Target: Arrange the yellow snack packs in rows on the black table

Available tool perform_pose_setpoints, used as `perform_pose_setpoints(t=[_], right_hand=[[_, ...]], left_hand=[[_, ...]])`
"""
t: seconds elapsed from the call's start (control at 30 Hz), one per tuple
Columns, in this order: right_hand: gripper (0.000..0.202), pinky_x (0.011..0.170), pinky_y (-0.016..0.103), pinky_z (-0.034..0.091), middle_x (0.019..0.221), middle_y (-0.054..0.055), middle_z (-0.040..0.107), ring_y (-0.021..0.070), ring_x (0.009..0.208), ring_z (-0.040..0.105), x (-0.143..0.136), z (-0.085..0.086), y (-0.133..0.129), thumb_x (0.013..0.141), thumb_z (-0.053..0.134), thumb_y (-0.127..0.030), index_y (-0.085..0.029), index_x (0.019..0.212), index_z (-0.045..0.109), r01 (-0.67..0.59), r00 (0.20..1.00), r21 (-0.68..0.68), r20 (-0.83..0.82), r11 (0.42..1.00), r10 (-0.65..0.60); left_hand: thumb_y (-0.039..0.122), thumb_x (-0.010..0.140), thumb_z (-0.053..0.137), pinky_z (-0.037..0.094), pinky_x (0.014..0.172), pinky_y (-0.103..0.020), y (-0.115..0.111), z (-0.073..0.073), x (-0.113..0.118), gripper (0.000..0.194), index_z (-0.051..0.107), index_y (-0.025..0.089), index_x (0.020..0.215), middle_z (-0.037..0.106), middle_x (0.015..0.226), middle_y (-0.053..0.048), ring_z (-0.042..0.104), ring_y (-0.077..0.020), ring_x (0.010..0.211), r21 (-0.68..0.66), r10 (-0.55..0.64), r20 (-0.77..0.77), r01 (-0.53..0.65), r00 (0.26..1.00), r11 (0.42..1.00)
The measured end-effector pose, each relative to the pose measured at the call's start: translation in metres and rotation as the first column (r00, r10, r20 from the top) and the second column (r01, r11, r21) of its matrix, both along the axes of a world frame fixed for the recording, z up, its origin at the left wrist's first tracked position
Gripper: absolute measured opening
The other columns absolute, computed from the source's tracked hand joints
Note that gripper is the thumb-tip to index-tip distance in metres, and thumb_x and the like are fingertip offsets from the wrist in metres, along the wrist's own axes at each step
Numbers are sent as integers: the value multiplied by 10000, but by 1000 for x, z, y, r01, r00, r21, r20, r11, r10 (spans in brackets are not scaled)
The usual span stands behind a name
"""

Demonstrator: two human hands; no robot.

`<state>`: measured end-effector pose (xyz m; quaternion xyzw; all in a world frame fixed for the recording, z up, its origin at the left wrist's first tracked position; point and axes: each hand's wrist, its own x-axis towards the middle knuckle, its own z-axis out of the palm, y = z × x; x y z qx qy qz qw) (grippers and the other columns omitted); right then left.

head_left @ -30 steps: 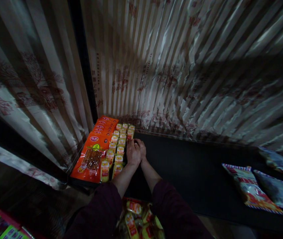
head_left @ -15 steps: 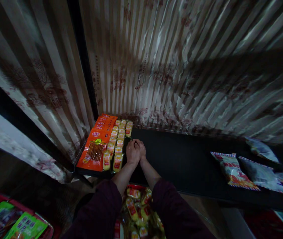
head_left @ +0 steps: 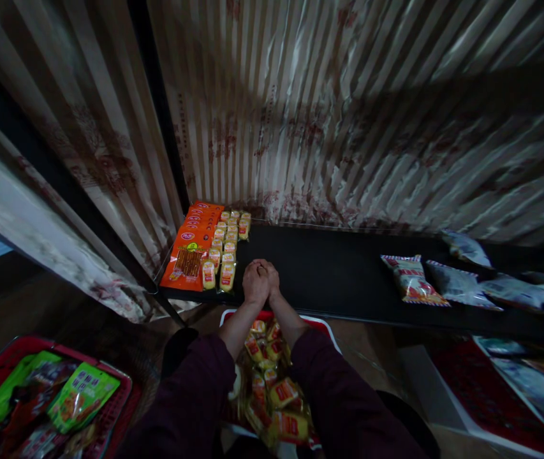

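Nearest my remote view, small yellow plastic-wrapped packets point(head_left: 291, 425) lie heaped in a red basket with a white rim point(head_left: 328, 325), its sides partly covered by dark purple sleeves point(head_left: 348, 395). To the left, a second red plastic basket point(head_left: 121, 377), cut off by the frame, holds a glossy green pouch point(head_left: 76, 395) among packs too dim for me to read. Beyond the heap, the left hand point(head_left: 254, 284) and right hand point(head_left: 273, 279) are clasped together at the front of a black flat shelf point(head_left: 319, 268); their fingers are largely hidden, and I cannot tell whether they enclose anything or touch the shelf. Just left of them, matching yellow packets point(head_left: 227, 275) stand in rows beside overlapping flat orange packs point(head_left: 188, 261). Well to the right lies a red-and-white puffed bag point(head_left: 414, 280), near blurred silvery bags point(head_left: 463, 285). Behind hangs a striped, red-printed curtain point(head_left: 300, 127), partly in shadow.
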<state>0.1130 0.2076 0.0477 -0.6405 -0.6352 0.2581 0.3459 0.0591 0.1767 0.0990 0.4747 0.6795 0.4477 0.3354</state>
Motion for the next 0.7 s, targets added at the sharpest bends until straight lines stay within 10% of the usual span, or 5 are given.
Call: perform_pose_setpoints(t=[0.7], right_hand=[[323,847,400,508,1184,76,561,190,997,581,1,5,-85,891,532,-350,-180,1166,538,-47,999,38,6,998,47]], left_hand=[[153,809,372,390,996,-313,-83,-28,-8,341,657,136,995,645,1096,-118,549,-192,1077,66,-70,-103,77,992,995]])
